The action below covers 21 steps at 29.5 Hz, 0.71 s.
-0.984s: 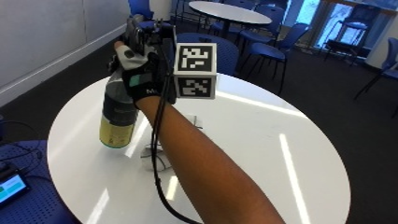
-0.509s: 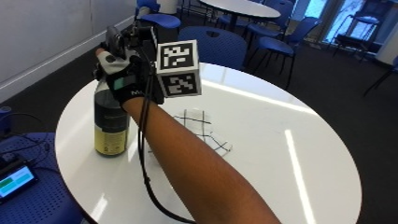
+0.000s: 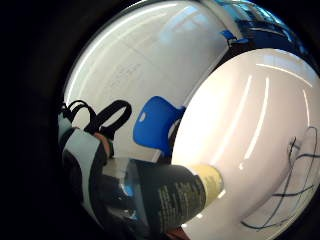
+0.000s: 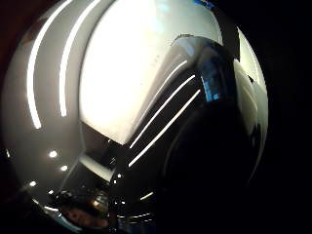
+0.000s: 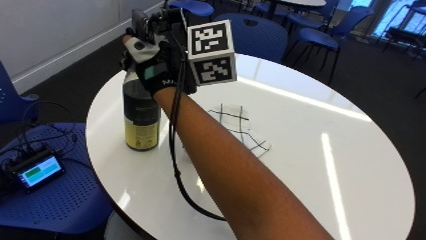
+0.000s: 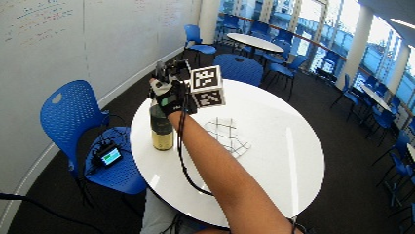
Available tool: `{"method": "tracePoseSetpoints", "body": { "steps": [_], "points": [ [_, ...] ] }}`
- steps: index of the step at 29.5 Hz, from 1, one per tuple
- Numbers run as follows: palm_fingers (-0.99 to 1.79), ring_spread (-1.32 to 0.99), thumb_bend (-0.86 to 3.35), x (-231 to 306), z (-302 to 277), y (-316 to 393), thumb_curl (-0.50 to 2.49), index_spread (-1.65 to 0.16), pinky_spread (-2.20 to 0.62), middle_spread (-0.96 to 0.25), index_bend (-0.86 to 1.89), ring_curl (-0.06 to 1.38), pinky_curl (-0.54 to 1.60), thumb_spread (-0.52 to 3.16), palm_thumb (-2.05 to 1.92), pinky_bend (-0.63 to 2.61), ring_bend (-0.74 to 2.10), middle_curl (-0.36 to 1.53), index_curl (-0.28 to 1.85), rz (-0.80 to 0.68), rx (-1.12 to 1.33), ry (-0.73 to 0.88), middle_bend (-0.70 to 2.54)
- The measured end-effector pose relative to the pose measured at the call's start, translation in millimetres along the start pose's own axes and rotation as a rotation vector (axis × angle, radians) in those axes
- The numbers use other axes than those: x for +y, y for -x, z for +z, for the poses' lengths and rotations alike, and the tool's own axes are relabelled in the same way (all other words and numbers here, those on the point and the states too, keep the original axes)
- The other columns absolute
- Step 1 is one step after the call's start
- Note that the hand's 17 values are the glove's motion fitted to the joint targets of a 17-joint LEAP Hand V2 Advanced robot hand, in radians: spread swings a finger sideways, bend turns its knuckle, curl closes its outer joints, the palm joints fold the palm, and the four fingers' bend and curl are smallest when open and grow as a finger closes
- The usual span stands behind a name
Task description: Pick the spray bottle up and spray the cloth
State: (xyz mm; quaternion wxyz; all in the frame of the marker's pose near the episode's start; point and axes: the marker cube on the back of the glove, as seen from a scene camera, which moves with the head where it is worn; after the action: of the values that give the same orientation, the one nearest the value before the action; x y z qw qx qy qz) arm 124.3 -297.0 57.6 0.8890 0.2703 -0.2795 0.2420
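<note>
Near left, a blue perforated chair [image 5: 60, 195] carries a small screen device [image 5: 38, 171]. White gridded cloth [image 5: 241, 129] lies flat at table [image 5: 346, 170] centre. Beyond, my right hand [image 5: 154, 67] grips the top of the dark cylindrical spray bottle [image 5: 141, 117], upright at the table's left edge.

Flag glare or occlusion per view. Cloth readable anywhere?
Outside view: streaks of glare on the table; the forearm hides part of the cloth. Thumb side palm view: the spray bottle fills it, dark with reflected light strips. Little finger side palm view: table glares white, only the cloth's dark lines show.
</note>
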Motion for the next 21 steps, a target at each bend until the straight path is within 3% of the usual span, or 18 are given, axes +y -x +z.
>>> {"method": "tracePoseSetpoints", "body": {
  "steps": [21],
  "points": [
    [1.39, -0.20, -0.03, -8, 9, 0, 0.88, -0.27, -0.26, -0.22, 0.46, 0.45, 0.39, 0.36, 0.89, 0.39, 0.61, 0.51, 0.59, 0.003, 0.035, -0.041, 0.64]
  ]
}}
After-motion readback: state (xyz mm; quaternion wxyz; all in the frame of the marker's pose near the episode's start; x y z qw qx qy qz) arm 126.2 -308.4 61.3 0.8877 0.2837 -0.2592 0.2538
